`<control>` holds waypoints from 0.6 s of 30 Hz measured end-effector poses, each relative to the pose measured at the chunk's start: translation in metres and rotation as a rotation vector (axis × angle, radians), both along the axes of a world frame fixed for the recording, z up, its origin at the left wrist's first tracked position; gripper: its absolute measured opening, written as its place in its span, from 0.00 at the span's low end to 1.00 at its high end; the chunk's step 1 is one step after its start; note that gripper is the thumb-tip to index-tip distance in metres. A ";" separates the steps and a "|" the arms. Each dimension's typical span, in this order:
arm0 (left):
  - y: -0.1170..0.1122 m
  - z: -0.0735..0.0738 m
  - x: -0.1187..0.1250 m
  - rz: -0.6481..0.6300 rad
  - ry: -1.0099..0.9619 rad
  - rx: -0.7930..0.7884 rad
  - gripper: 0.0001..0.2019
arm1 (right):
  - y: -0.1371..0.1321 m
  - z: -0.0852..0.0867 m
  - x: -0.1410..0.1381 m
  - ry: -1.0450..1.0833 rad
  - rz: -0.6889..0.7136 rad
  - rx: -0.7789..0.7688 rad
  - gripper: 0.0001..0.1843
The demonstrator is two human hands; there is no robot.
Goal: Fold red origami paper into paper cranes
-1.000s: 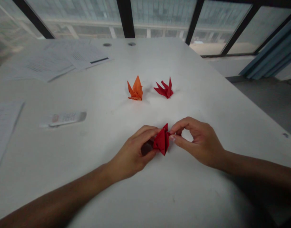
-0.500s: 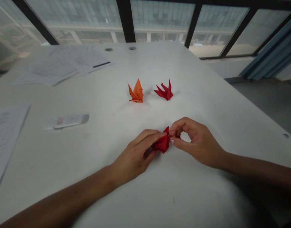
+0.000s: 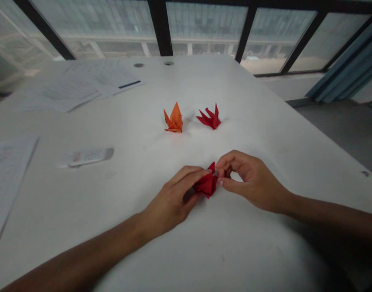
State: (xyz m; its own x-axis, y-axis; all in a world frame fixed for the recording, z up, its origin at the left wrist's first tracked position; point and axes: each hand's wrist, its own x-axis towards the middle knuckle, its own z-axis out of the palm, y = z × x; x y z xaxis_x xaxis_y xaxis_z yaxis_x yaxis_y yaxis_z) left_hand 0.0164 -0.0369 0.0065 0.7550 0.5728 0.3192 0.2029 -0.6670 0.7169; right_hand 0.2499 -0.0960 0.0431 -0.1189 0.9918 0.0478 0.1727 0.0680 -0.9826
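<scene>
A small red origami crane (image 3: 206, 185) rests on the white table (image 3: 174, 251), between my two hands. My left hand (image 3: 176, 194) is closed around its left side, fingers over the top and thumb low against it. With thumb and fingertips, my right hand (image 3: 246, 178) pinches the crane's right edge; the fingertips hide the pinched part. Beyond my hands stand an orange origami crane (image 3: 175, 121) and, to its right, another red origami crane (image 3: 210, 119), both untouched.
To the left lies a flat clear-and-white packet (image 3: 90, 156) with print on it. Printed sheets (image 3: 73, 87) spread across the far left, and another paper stack (image 3: 9, 174) lies at the left edge. Windows (image 3: 204, 28) rise behind the table; a blue curtain (image 3: 344, 67) hangs at right.
My right fingertips have shifted very slightly at the red crane's right edge, where a bit more red paper shows. My left hand keeps its hold.
</scene>
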 end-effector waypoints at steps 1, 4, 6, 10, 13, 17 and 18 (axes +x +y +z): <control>0.001 0.000 0.000 0.012 -0.007 -0.018 0.28 | 0.001 0.000 0.001 -0.008 0.005 0.002 0.13; 0.004 0.000 0.000 0.065 -0.021 -0.123 0.27 | 0.004 0.002 0.005 -0.055 0.015 0.016 0.15; 0.006 -0.001 0.001 0.090 -0.052 -0.227 0.26 | 0.007 0.003 0.008 -0.102 0.013 0.031 0.15; 0.008 -0.003 0.002 0.101 -0.107 -0.354 0.24 | 0.010 0.006 0.012 -0.229 -0.003 0.086 0.15; 0.007 -0.004 0.002 0.095 -0.102 -0.343 0.24 | 0.009 0.008 0.013 -0.319 -0.001 0.142 0.15; 0.006 -0.003 0.002 0.093 -0.094 -0.270 0.27 | 0.009 0.008 0.013 -0.339 0.033 0.202 0.16; 0.006 -0.003 0.002 0.093 -0.086 -0.257 0.27 | 0.009 0.007 0.013 -0.341 0.038 0.211 0.16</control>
State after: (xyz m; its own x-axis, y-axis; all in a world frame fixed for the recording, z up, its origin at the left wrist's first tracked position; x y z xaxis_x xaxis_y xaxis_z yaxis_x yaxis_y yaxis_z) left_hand 0.0181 -0.0309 0.0036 0.6718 0.7090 0.2147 0.1861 -0.4421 0.8774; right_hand 0.2633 -0.0866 0.0503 -0.1997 0.9589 0.2014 0.4802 0.2749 -0.8330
